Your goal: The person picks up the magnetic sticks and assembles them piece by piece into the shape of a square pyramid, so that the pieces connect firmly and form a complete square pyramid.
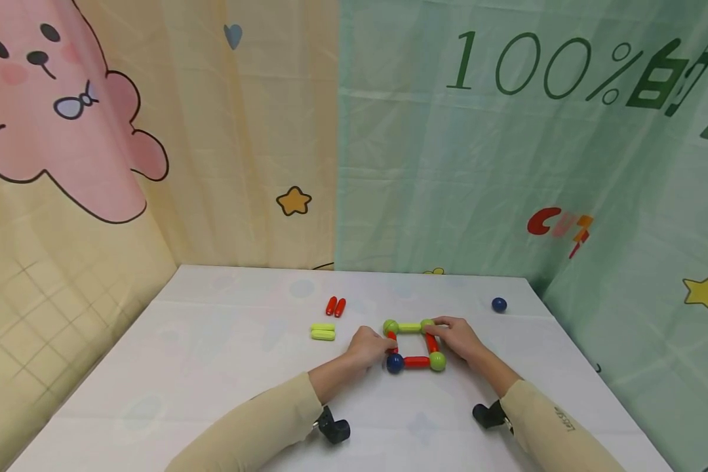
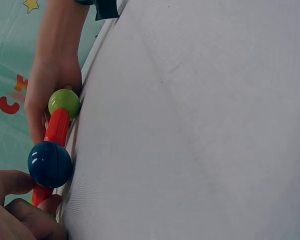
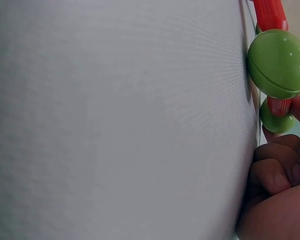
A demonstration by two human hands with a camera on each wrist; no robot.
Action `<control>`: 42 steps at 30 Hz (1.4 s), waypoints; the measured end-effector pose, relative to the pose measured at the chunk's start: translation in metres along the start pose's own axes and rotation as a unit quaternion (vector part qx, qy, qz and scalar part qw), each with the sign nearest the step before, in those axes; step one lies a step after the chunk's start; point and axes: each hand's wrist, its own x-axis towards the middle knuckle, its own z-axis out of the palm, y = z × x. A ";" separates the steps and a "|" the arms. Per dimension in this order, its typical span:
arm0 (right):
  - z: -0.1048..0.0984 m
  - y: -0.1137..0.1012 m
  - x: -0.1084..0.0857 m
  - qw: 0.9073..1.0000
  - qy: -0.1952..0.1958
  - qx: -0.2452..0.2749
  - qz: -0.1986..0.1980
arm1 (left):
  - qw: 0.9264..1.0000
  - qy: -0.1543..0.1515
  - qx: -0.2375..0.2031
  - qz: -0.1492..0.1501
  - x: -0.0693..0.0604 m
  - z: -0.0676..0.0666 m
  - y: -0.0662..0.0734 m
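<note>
Rods and balls form a four-sided frame flat on the white table. Its near-left corner is a blue ball (image 1: 394, 363); the others are green balls, one at near right (image 1: 438, 361). A green rod (image 1: 410, 327) makes the far side, and a red rod (image 1: 416, 362) the near side. My left hand (image 1: 364, 347) pinches the left red rod (image 2: 42, 194) between thumb and finger, just behind the blue ball. At the far-right corner, my right hand (image 1: 460, 337) holds the green ball (image 1: 427, 324) with its fingertips, beside the right red rod (image 1: 432, 343).
Two loose red rods (image 1: 335, 307) and two green rods (image 1: 322, 332) lie left of the frame. A single blue ball (image 1: 499, 305) sits near the table's far-right corner. Printed curtains (image 1: 425, 164) stand behind the white table (image 1: 153, 367).
</note>
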 end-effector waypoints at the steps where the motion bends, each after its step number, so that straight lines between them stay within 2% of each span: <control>1: 0.000 0.000 0.001 1.000 0.000 -0.001 -0.001 | 1.000 0.001 0.001 -0.002 0.000 0.000 0.000; 5: 0.000 -0.001 0.002 1.000 -0.001 -0.003 -0.005 | 1.000 0.002 0.006 -0.005 -0.001 -0.002 0.001; 15: 0.000 -0.006 0.000 1.000 -0.003 -0.003 -0.003 | 0.999 0.001 0.031 0.012 -0.001 -0.012 -0.002; 23: -0.001 -0.003 -0.004 1.000 -0.003 -0.003 -0.001 | 0.998 -0.005 0.051 0.038 -0.001 -0.014 -0.006; 27: -0.001 -0.005 -0.006 1.000 -0.006 0.000 0.003 | 0.997 -0.006 0.054 0.063 -0.002 -0.017 -0.008; 32: -0.001 -0.004 -0.007 1.000 -0.004 0.003 -0.001 | 0.995 0.000 0.054 0.090 -0.004 -0.026 -0.010; 42: 0.000 0.000 -0.003 1.000 -0.002 0.001 -0.010 | 0.992 0.013 0.058 0.110 -0.006 -0.049 -0.020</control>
